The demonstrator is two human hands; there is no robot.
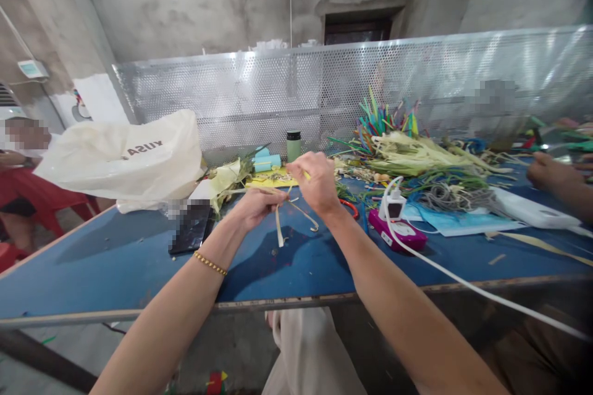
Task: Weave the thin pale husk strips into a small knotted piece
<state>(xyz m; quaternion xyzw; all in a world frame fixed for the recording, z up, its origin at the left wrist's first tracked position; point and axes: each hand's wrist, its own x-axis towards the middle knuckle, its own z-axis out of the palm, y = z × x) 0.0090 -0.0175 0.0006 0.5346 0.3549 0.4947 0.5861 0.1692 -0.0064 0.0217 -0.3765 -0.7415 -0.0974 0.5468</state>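
Both my hands are raised over the blue table (115,265). My left hand (257,205) is closed in a pinch on thin pale leaf strips (280,229) that hang down and curl toward the table. My right hand (317,182) is closed too, gripping the upper end of the same strips just above and to the right. A gold bracelet (210,263) is on my left wrist.
A white plastic bag (125,157) lies at the left, a dark phone (191,228) beside it. A green flask (293,145), a heap of husks and coloured strips (407,148), a magenta device (398,231) with white charger cable, and another person's hand (551,176) are at the right. A seated person is at far left.
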